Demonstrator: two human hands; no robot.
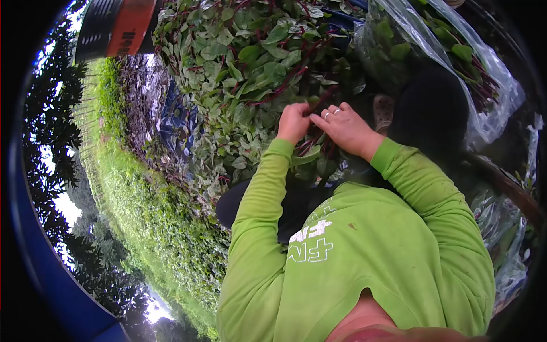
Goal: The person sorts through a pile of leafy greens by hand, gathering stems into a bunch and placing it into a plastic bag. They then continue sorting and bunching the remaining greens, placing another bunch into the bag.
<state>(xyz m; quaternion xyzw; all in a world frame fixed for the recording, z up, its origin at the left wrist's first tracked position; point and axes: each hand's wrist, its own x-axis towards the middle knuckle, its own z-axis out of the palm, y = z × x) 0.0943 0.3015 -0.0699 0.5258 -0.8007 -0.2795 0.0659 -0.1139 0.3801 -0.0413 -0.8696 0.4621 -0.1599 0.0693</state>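
My left hand [293,123] is closed, its fingertips pressed together on reddish stems of the leafy greens. Close beside it, my right hand [348,130], with rings on its fingers, is closed with thumb and fingers bent in toward the same stems. The fingertips of both hands nearly meet. Some leaves and red stems [312,149] hang just below them. A large heap of leafy greens [228,74] with red stems lies beyond and to the left of my hands.
A clear plastic bag [496,108] holds bundled greens at the upper right. A black and red container [128,28] stands at the upper left. Blue sheeting [171,122] lies beyond the heap. A brown shoe [383,111] shows near my right hand.
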